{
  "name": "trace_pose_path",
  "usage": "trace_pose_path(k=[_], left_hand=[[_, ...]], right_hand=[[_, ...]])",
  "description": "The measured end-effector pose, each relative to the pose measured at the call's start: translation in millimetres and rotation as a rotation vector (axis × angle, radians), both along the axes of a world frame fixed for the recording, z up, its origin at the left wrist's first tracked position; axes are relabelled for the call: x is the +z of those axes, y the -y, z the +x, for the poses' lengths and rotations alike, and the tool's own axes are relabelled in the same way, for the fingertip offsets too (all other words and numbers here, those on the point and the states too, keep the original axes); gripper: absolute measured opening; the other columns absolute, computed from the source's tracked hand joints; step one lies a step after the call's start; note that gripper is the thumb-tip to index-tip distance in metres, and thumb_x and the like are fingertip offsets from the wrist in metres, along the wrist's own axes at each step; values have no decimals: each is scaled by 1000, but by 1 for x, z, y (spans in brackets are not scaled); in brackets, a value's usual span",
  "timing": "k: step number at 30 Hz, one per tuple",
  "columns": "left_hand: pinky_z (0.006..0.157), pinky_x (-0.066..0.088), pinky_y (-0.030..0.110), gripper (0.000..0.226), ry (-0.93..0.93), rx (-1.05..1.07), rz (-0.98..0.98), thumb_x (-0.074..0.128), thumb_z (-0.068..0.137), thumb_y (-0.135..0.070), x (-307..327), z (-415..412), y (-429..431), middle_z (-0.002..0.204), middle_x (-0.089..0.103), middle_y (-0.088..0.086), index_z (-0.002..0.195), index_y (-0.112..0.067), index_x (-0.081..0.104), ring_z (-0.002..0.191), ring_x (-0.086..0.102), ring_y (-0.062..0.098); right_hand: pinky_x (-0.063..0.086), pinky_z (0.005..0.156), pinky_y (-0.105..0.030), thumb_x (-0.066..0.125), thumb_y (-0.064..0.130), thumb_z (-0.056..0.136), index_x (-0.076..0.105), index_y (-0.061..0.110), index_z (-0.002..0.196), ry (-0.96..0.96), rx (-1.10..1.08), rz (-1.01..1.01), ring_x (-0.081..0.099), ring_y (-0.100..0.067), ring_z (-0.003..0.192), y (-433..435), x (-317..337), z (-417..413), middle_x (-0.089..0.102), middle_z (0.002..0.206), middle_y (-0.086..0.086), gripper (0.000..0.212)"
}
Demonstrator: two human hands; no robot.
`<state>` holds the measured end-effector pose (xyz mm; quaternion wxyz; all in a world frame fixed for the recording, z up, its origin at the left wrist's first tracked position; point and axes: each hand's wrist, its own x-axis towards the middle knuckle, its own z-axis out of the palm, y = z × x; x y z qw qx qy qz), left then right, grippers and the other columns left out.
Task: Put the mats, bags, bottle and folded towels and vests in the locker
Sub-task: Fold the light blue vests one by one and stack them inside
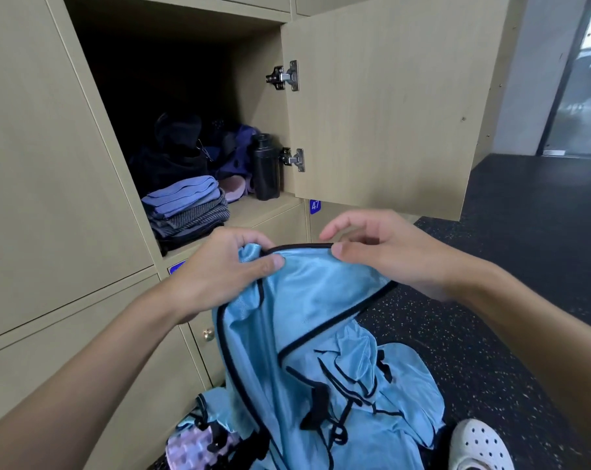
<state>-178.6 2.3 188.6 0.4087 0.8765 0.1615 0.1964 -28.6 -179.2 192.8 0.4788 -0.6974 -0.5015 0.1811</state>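
I hold up a light blue vest [307,300] with black trim in front of the open locker [253,208]. My left hand [219,269] grips its top left edge. My right hand [382,252] pinches the black trim at the top right with thumb and fingers. More blue vests [365,395] hang and pile below. Inside the locker stand a black bottle [265,167], a stack of folded towels [185,205], dark bags [175,154] and a purple bag [236,154] at the back, with a pink mat [234,189] lying in front of the purple bag.
The locker door [389,106] swings open to the right. Closed locker doors [50,164] surround the opening. A lilac textured thing [199,449] lies on the dark speckled floor [507,266] at the bottom. A white clog [480,446] shows at the bottom right.
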Motion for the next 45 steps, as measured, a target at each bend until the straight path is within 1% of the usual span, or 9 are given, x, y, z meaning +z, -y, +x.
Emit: trace_pose_path(k=[2,4,8,13,21,33,38,43,45], left_hand=[[63,49,28,9,-15,12,31,76,85,-30,2,-3,-4,77,73,7,82,-22,72,63,59,14],[59,45,14,7,-9,20,38,78,83,-30,4,-4,-1,77,73,-3,82,-25,73,59,57,4],[66,42,0,9,-29,-56,-4,76,82,-33,2,1,15,94,74,-12,89,-28,78,79,63,-4],[84,44,7,27,50,-166,-35,71,80,-40,-5,6,28,98,75,-17,103,-26,76,95,66,-6],[51,36,8,9,210,-60,-61,77,84,-25,-5,11,36,57,60,-18,84,-16,76,50,48,-2],[65,49,15,8,300,139,-77,76,87,-23,-1,12,17,77,69,-7,80,-18,74,67,58,2],[58,44,8,14,337,188,-62,76,86,-22,0,14,15,66,64,-17,74,-21,71,60,55,-5],[61,46,9,6,344,169,-53,76,87,-19,0,14,17,72,67,-13,82,-16,72,63,58,-5],[69,42,5,11,355,193,4,78,85,-18,-1,13,16,81,67,-13,92,-19,70,73,58,-6]], right_hand=[[48,86,-28,63,8,93,66,19,106,-18,23,-12,66,-12,87,2,1,2,75,97,-1,17],[50,83,-24,64,2,91,65,15,108,-39,46,8,66,-9,84,2,2,1,75,98,4,21],[46,71,-25,64,-7,88,61,13,110,-53,85,47,58,-11,73,-1,2,-4,69,92,0,30],[48,76,-39,65,-9,85,56,12,116,-63,83,62,60,-19,75,-7,0,-9,68,91,-11,38],[49,67,-23,75,5,83,55,12,114,9,8,75,60,-9,67,-11,0,-11,70,85,-6,38],[45,57,-17,57,10,97,55,15,112,87,-85,27,60,-15,62,-3,2,-6,75,84,-12,16],[53,71,-47,54,1,96,55,13,108,69,-17,67,62,-39,70,-2,6,-12,73,86,-17,17],[43,62,-19,59,-2,93,74,14,93,69,-11,72,56,-11,61,-1,6,-15,68,80,-8,22],[45,66,-24,58,-1,92,76,17,95,63,-12,58,56,-11,64,-1,8,-15,70,82,-18,26]])
